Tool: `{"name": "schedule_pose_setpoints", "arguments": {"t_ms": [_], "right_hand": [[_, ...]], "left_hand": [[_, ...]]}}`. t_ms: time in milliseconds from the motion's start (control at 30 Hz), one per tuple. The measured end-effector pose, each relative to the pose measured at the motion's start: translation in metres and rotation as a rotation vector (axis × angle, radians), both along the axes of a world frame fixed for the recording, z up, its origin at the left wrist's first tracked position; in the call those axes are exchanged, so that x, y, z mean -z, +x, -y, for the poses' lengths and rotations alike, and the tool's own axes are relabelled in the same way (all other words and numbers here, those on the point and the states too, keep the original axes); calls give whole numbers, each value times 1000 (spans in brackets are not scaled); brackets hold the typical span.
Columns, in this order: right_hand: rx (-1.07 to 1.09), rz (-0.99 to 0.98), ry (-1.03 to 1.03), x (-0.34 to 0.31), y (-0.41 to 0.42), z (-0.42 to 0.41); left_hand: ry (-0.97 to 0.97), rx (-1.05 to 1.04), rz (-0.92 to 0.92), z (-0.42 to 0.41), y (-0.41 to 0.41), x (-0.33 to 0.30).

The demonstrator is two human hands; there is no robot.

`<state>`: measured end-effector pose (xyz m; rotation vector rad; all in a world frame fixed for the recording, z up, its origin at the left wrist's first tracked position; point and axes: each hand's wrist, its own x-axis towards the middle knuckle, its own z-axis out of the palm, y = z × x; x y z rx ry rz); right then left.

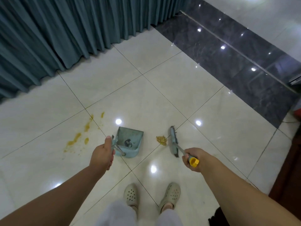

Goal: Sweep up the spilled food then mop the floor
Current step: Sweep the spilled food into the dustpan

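Standing in 2 beige clogs on the glossy tile floor, I have my left hand wrapped around the handle of the blue dustpan and my right hand gripping the yellow-capped broom. A small heap of spilled food lies between pan and bristles. Yellow sauce smears stain the tiles left. Teal curtains hang beyond.

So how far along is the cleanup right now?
Early on. The crumbs are gathered into one small pile, still on the tile. In hand: the right hand holds the broom beside the pile, and the left hand holds the dustpan on its other side. Left: sweeping the pile in, then mopping the yellow stains.
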<state>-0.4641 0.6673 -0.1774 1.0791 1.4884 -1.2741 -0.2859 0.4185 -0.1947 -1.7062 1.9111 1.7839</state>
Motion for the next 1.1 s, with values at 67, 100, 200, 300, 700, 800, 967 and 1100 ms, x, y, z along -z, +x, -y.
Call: {"name": "schedule_pose_setpoints", "arguments": {"t_ms": [67,100,200,300,700,800,967,1100], "right_hand": [[11,4,-37,0,6,9],[10,6,-48,0,9,14],[7,12,-60,-4,12,19],[19,9,-56,-9,11,15],[119,18,-70,2,-5,-1],[124,50,-134,9,-14,6],[163,50,-196,2,-33,20],[178,48,-236,-7,-49,23]], "left_hand": [[-1,30,24,3,0,0],[0,43,33,5,0,0],[-2,92,51,9,-2,-2],[4,140,39,14,-4,-3],[-32,257,56,6,-29,-3],[-58,279,71,2,-37,0],[-109,359,83,-9,-48,-2],[-177,446,105,-17,-54,-1]]}}
